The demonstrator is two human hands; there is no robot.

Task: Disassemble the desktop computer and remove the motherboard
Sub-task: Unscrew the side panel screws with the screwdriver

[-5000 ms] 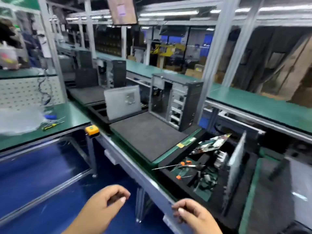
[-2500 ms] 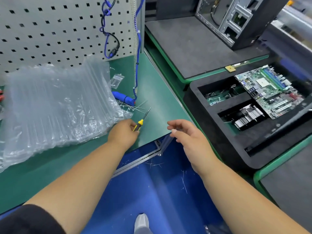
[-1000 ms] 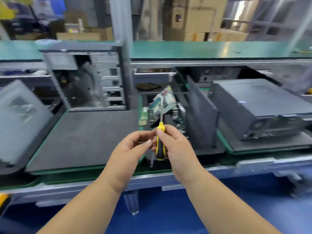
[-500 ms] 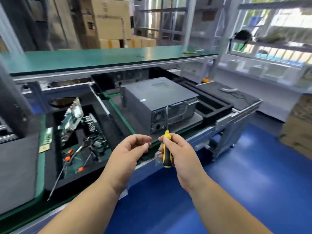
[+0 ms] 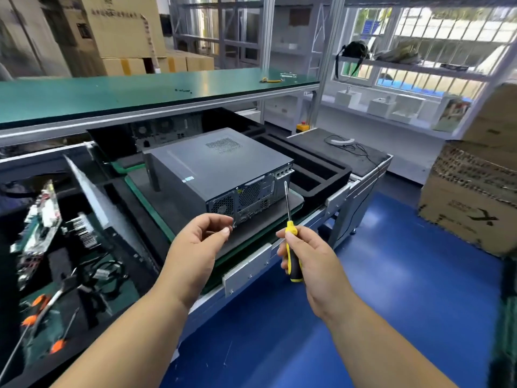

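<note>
1. The right hand (image 5: 309, 254) grips a yellow-and-black screwdriver (image 5: 291, 242), shaft pointing up.
2. The left hand (image 5: 195, 242) hovers with fingers loosely curled, holding nothing that can be made out.
3. The closed desktop computer (image 5: 221, 169) lies on its side on a dark mat (image 5: 251, 228) on the table, just beyond both hands.

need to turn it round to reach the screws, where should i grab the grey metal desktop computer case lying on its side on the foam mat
Judging by its pose, grip the grey metal desktop computer case by its two long side edges, one hand each, coming from the near rear-panel end. It lies flat on the black foam mat, its broad smooth top offering no hold. The right hand holds the yellow-and-black screwdriver, so put that down first.
</note>
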